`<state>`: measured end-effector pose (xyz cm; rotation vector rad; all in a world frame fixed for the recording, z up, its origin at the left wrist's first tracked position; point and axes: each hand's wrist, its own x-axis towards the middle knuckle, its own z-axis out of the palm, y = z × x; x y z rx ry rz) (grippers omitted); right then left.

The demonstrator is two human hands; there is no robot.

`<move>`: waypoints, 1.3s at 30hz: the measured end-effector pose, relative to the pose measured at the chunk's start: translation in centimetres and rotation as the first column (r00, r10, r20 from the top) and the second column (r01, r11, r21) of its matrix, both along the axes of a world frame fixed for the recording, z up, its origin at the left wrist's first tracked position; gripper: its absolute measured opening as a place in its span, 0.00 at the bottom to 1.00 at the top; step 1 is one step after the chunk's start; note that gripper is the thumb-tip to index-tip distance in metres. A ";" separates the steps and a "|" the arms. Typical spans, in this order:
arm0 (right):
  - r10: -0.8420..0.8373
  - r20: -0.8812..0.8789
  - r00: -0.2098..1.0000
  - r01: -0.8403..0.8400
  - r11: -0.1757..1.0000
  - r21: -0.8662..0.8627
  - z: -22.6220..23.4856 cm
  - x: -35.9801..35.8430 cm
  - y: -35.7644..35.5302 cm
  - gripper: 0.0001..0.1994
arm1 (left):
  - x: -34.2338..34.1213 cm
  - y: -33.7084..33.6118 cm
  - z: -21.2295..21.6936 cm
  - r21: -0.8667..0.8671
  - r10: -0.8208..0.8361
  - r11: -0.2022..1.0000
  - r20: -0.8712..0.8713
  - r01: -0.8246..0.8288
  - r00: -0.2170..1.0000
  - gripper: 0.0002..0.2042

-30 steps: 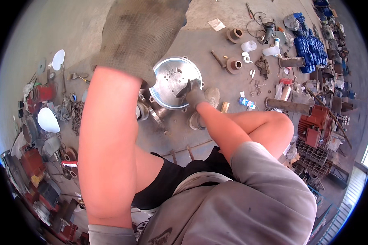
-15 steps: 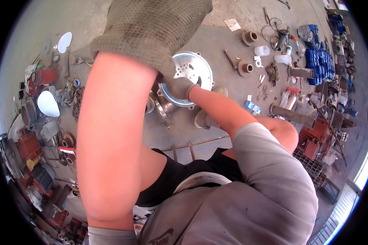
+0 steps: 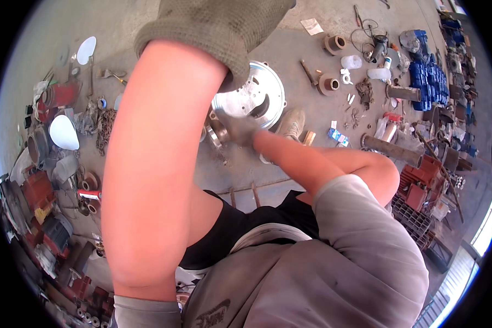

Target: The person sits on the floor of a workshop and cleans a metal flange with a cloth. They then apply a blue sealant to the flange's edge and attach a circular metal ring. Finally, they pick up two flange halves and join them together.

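1. Head view, straight to the middle: a bright round metal disc (image 3: 249,101), pierced with holes and a curved slot, is seen low over the floor (image 3: 224,176); what it is borne on is hidden.
2. The right hand (image 3: 239,129), gloved, is caught as a blur at the disc's near edge, just beside a cylindrical metal part (image 3: 218,132); whether its grip is open or closed, or contact is made, cannot be told.
3. The left hand (image 3: 218,35), gloved too, looms large, and part of the disc is covered by it; its fingers are not shown, so its grip cannot be told either.
4. Handling at the disc's near edge is judged to be the step in hand; for the next move, a steady hold and a clear sight of the rim would be called for.
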<state>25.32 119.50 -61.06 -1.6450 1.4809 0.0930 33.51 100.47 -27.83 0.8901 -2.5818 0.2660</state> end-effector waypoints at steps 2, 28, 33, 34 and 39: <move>-0.086 0.017 0.996 0.087 0.996 -0.025 -0.4 -1.0 5.6 0.36 | -0.3 0.1 1.1 0.264 0.080 0.963 -0.111 -0.048 0.991 0.20; -0.660 -0.249 0.709 0.680 0.733 -0.005 -4.9 -2.8 8.7 0.45 | -4.4 2.8 10.2 0.946 0.632 0.274 -0.042 -0.172 0.774 0.30; -0.688 -0.233 0.687 0.710 0.704 0.014 -2.8 -0.7 7.6 0.44 | 0.8 2.9 7.6 0.865 0.455 0.467 -0.411 0.182 0.790 0.29; -0.731 -0.200 0.652 0.745 0.667 -0.009 -2.8 -1.9 7.0 0.44 | 0.8 2.7 7.9 0.897 0.466 0.417 -0.348 0.145 0.814 0.29; -0.734 -0.275 0.621 0.752 0.657 -0.054 -7.1 -9.9 -0.1 0.43 | -1.1 5.2 6.3 0.683 0.475 0.700 -0.224 -0.211 0.851 0.29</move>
